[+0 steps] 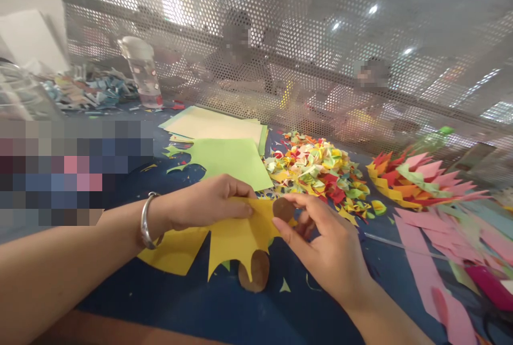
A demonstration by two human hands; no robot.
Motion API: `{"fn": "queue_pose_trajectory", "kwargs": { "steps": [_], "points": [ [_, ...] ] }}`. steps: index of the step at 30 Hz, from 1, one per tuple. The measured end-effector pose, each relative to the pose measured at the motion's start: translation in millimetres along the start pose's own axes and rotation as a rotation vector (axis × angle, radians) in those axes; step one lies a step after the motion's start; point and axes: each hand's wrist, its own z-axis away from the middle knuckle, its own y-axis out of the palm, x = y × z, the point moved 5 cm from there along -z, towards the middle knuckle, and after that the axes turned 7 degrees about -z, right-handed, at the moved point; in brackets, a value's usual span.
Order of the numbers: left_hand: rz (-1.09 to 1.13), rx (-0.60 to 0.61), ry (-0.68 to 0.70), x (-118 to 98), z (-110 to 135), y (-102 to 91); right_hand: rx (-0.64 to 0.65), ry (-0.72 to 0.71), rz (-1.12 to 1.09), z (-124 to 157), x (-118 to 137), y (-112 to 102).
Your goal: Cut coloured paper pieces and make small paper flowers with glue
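My left hand [208, 203] is closed on a piece of yellow paper [234, 235], its thumb pressed on top. Curved bites along the paper's lower edge leave pointed tips. Between the thumb and fingers of my right hand [328, 235] is a small round brown disc [282, 209], set against the paper's right edge. A second brown oval piece [256, 273] lies under the paper's lower tip. More yellow paper [176, 249] rests beneath my left wrist. A light green sheet [232, 161] with scalloped cuts lies just beyond my hands.
Behind the green sheet is a stack of pale paper [212, 123]. Colourful scraps [320, 166] are heaped beyond my right hand. Spiky folded paper pieces [425, 177] and pink strips [420, 275] lie right. A clear bottle [146, 75] stands far left, before a perforated screen [304, 40] with people behind.
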Motion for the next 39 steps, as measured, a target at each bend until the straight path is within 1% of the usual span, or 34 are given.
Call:
{"fn": "queue_pose_trajectory", "kwargs": {
  "steps": [5,7,9,13,15,17,21,22,23,24,25,28,31,33,35,36,39],
  "points": [
    [0.211,0.089,0.01,2,-4,6.8,-0.016,-0.005,-0.002,-2,0,0],
    [0.259,0.137,0.024,3,-7,10.9,-0.007,-0.022,0.001,-2,1,1],
    [0.288,0.156,0.026,5,-9,13.0,0.0,-0.04,-0.002,-1,2,2],
    [0.318,0.118,0.017,7,-10,9.7,0.009,-0.023,-0.027,0,1,4],
    [0.331,0.119,0.01,8,-9,8.1,0.014,-0.003,-0.037,0,0,4],
    [0.322,0.16,0.003,9,-7,9.6,0.015,-0.003,-0.03,0,-1,5],
    [0.262,0.312,0.003,11,-5,20.0,0.016,-0.026,0.002,0,-2,4],
    [0.256,0.328,0.005,11,-4,21.8,0.01,-0.027,0.005,-1,-2,3],
    [0.246,0.316,0.011,10,-4,22.1,-0.003,-0.03,0.008,-1,-2,2],
    [0.235,0.276,0.023,9,-4,20.8,-0.023,-0.033,0.011,-1,-1,-1],
    [0.222,0.211,0.036,8,-4,18.0,-0.047,-0.039,0.013,-2,0,-3],
    [0.19,-0.07,0.068,4,-5,4.3,-0.099,-0.052,0.013,-1,5,-7],
    [0.206,-0.32,0.106,3,-5,-7.1,-0.059,-0.058,-0.015,3,9,-4],
    [0.205,-0.446,0.136,4,-5,-11.4,-0.028,-0.071,-0.03,5,11,0],
    [0.196,-0.53,0.157,6,-6,-12.2,-0.02,-0.091,-0.038,7,13,2],
    [0.193,-0.549,0.162,6,-6,-11.1,-0.019,-0.103,-0.041,7,13,3],
    [0.19,-0.518,0.155,6,-6,-1.8,0.012,-0.125,-0.035,7,14,7]
  ]
}}
